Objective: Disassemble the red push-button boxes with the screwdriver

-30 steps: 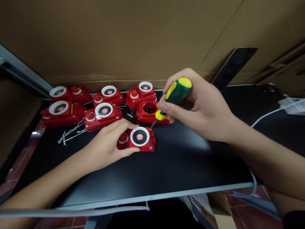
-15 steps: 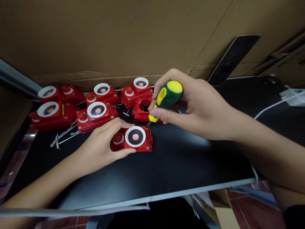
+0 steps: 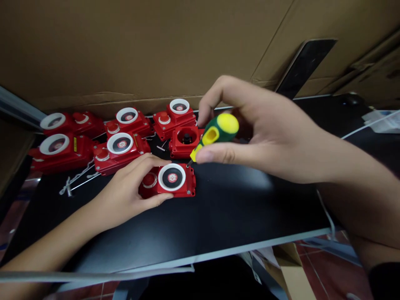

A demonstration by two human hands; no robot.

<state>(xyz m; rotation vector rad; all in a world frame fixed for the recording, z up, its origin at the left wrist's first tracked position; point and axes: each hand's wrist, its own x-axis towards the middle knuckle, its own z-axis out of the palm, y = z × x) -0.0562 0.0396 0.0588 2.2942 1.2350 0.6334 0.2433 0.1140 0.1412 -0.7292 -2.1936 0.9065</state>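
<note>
My left hand grips the left end of a red box with a white-ringed round dial and a red button, holding it flat on the black table. My right hand is closed on a green and yellow screwdriver. The screwdriver slants down to the left and its tip sits at the box's top right corner. My thumb and forefinger pinch the handle, the other fingers arch above it.
Several more red boxes lie in rows at the back left, one with an open round hole. Loose screws and white ties lie by them. A cardboard wall stands behind. A white cable runs at the right.
The view has drifted, so everything sits further left and lower. My right hand has turned the screwdriver, its fingers lifting and re-gripping the handle. The left hand keeps its hold on the box.
</note>
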